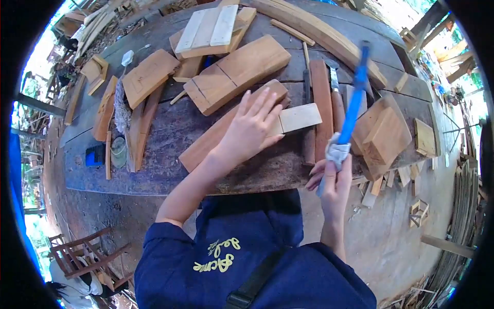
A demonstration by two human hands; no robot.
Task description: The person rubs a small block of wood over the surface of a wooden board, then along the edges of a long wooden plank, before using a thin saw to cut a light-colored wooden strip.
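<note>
Pressing flat with spread fingers, the left hand [250,129] pins a long board [231,129] mid-frame; the right hand [333,177] grips a blue-handled tool [352,110] at centre right.

Dark, worn workbench [170,134] strewn with timber offcuts — a wide board with pencil lines [234,72] near the middle, a smaller slab [149,77] to its left, a pale slatted panel [208,31] at the far edge. Long curved plank [319,33] runs along the far right side. Chunky stacked blocks [383,134] at the right edge, a small square piece [425,138] just beside them. Chisel [335,95] lies between reddish strips. Small blue box [95,154] and a green cup [119,152] near the left edge. Wooden chair [85,252] on the dirt floor, lower left — scrap wood piled around.
</note>
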